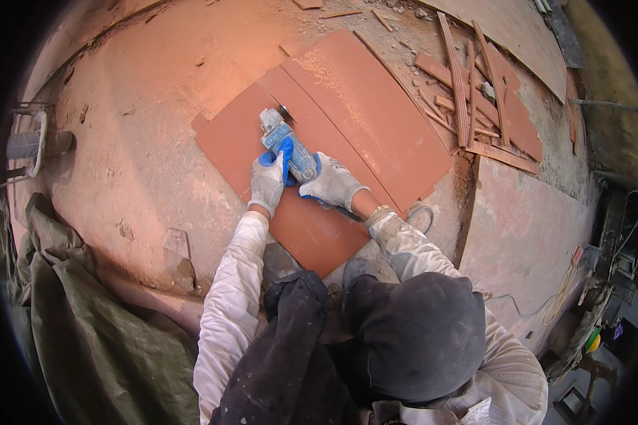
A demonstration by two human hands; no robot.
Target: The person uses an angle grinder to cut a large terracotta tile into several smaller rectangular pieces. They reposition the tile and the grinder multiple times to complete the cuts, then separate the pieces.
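Both my hands wear white gloves with blue palms and hold one blue angle grinder (290,145). My left hand (268,177) wraps round the front part of its body, and my right hand (332,181) grips the rear. The grinder's disc (284,112) stands on edge at a large reddish-brown tile (312,234); I cannot tell how deep it sits. A dark straight line runs across the tile surface to the right of the grinder. Beyond that line lies a wide reddish-brown section (376,113) with a streak of orange dust. My knees are close to the tile's near corner.
Broken tile strips (468,92) lie piled at the far right among rubble. A dark green tarpaulin (85,319) is bunched at the near left. At the left edge stands a metal-framed object (35,144). A thin cable (521,312) crosses the floor at the right.
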